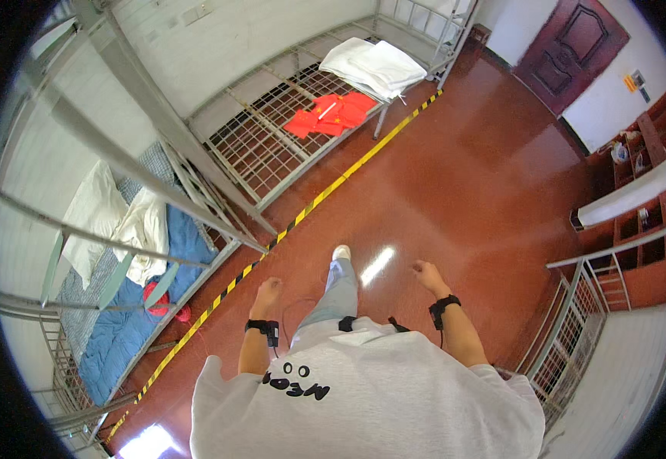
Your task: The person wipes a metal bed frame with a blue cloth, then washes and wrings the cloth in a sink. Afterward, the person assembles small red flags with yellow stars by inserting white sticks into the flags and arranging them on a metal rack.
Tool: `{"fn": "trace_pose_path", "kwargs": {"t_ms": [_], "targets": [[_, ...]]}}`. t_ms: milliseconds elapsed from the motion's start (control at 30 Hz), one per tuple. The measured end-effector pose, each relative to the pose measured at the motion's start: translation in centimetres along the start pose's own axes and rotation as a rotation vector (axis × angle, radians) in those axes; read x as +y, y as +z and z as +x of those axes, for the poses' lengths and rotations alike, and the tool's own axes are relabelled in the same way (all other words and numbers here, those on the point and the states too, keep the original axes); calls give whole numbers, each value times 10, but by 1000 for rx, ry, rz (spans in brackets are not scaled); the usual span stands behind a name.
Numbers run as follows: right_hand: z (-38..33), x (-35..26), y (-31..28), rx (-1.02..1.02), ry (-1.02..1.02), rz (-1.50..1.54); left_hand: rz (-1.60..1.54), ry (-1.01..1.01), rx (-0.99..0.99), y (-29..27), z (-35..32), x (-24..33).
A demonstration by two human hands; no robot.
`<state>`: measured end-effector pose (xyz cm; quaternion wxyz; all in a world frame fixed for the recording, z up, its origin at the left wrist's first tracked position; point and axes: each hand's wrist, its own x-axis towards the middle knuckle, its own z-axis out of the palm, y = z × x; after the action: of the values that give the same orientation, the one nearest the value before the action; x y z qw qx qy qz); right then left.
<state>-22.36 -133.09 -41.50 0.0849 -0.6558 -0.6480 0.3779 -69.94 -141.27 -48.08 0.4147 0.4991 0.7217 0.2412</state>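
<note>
My left hand point(267, 292) hangs in front of me at the left, its fingers curled closed. A thin dark reddish strand point(291, 303) shows against the floor beside it; whether the hand holds it I cannot make out. On the right my right hand point(429, 277) is held forward over the floor, fingers loosely curled in, with nothing seen in them. A black band sits on each wrist. One white shoe point(341, 252) is stepped forward between the hands. Neither hand touches any furniture.
Yellow-and-black tape point(333, 186) runs along the beds at left. A metal bed frame point(264, 145) carries folded white bedding point(371, 67) and red flags point(329, 114). Nearer is a bunk with a blue quilt point(119, 336) and red bundle point(155, 298). Another bed frame point(570, 336), shelves and a door point(570, 53) stand right.
</note>
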Motion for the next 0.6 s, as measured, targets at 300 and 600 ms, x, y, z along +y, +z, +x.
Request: {"fn": "trace_pose_path", "kwargs": {"t_ms": [300, 600], "targets": [[134, 65, -41, -312, 145, -76, 231, 240, -389, 38, 219, 43], [137, 117, -5, -588, 676, 208, 381, -173, -771, -22, 268, 129]]}}
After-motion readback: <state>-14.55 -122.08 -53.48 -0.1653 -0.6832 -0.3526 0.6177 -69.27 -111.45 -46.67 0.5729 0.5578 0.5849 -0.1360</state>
